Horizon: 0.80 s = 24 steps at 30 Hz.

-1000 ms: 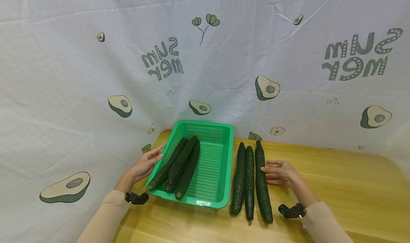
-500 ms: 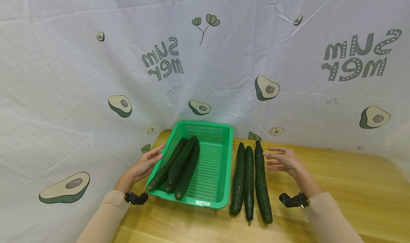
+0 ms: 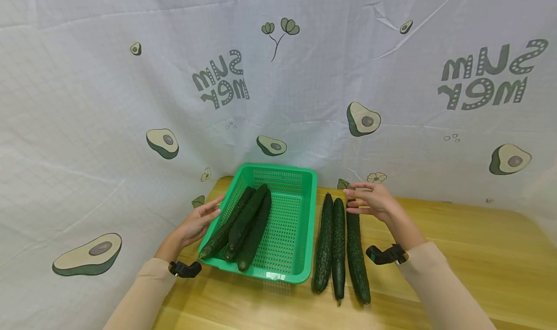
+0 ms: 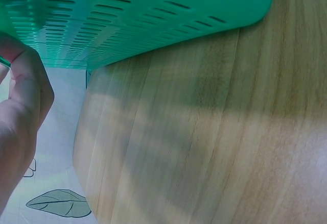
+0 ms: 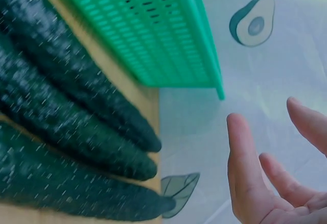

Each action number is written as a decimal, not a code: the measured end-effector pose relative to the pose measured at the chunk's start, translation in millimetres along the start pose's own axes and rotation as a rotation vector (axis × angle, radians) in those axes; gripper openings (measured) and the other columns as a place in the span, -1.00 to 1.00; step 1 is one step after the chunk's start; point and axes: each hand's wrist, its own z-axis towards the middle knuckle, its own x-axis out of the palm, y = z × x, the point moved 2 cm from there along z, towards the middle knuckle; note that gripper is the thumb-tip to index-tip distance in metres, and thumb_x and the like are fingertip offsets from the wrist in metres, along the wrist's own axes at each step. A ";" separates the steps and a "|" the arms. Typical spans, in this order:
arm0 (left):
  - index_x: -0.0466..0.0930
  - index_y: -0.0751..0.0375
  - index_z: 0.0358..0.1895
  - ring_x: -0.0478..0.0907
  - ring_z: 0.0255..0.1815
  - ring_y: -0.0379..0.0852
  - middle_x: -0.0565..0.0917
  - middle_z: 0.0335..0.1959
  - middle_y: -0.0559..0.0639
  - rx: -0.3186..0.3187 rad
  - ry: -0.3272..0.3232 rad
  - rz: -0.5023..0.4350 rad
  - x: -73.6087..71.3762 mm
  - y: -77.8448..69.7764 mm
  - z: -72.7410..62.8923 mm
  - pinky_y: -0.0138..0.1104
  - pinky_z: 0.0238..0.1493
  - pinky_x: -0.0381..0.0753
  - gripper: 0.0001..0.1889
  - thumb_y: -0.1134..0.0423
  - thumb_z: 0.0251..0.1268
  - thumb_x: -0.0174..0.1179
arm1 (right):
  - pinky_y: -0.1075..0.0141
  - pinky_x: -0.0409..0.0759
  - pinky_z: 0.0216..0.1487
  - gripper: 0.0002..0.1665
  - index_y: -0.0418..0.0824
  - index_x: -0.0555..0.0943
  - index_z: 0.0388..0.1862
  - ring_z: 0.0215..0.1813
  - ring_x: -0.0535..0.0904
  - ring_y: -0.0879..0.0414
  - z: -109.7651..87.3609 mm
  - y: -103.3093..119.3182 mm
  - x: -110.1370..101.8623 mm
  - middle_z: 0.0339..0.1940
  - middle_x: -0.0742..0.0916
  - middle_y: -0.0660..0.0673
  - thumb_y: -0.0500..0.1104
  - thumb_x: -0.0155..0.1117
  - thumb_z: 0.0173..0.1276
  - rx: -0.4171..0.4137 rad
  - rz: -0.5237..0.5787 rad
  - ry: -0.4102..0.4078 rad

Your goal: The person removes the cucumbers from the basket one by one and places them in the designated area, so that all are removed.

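Note:
A green plastic basket [image 3: 307, 252] sits on the table with several dark green cucumbers [image 3: 248, 219] piled along its left side. My left hand [image 3: 197, 226] holds the basket's left rim, its fingers bent at the edge in the left wrist view. To the right of the basket, 3 more cucumbers [image 3: 338, 252] lie side by side, pointing away from me. Above the far end of the rightmost cucumber [image 3: 358, 262] hovers my right hand [image 3: 372, 200], fingers spread and holding nothing. In the right wrist view its fingers [image 5: 242, 157] are apart from the cucumbers.
A white cloth [image 3: 304, 78] printed with avocados hangs behind the table and along the left. The wooden table [image 3: 457, 252] extends to the right past the cucumbers. Each wrist wears a black camera band [image 3: 184, 269].
My right hand has left the middle of the rightmost cucumber and moved up and away toward its far end. The left hand and basket stay put.

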 end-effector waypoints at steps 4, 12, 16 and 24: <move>-0.10 0.16 0.63 -0.37 0.59 0.18 -0.32 0.60 0.32 -0.002 0.000 -0.010 -0.2 0.3 0.1 -0.59 -0.33 0.40 -0.35 0.25 0.63 -0.05 | 0.09 0.68 -0.03 -0.16 -0.47 0.17 0.50 -0.23 0.70 0.05 4.1 6.8 9.6 -0.14 0.68 -0.04 -0.17 0.33 0.44 -0.015 0.018 0.016; -0.08 0.15 0.63 -0.34 0.60 0.17 -0.30 0.60 0.30 -0.003 -0.010 -0.004 -1.6 0.1 0.9 -0.63 0.08 0.39 -0.35 0.24 0.63 -0.03 | 0.09 0.66 0.03 -0.26 -0.47 0.16 0.50 -0.14 0.68 0.00 18.5 18.1 32.8 0.07 0.57 -0.24 -0.22 0.23 0.50 -0.025 0.072 0.079; -0.08 0.17 0.63 -0.13 0.57 0.14 -0.26 0.61 0.28 -0.011 -0.023 -0.002 -2.3 -0.7 1.0 -0.62 -0.23 0.44 -0.34 0.23 0.62 -0.02 | 0.02 0.59 0.13 -0.26 -0.47 0.16 0.50 0.03 0.63 -0.14 27.5 23.5 49.1 0.23 0.49 -0.39 -0.23 0.23 0.51 -0.017 0.081 0.101; -0.07 0.12 0.63 -0.35 0.60 0.16 -0.29 0.60 0.29 -0.010 -0.007 0.023 -2.4 2.5 1.7 -0.21 0.47 0.01 -0.35 0.20 0.63 -0.03 | 0.08 0.66 0.03 -0.27 -0.44 0.16 0.53 -0.17 0.68 0.00 42.1 29.4 79.6 0.08 0.58 -0.24 -0.28 0.21 0.50 0.010 0.115 0.124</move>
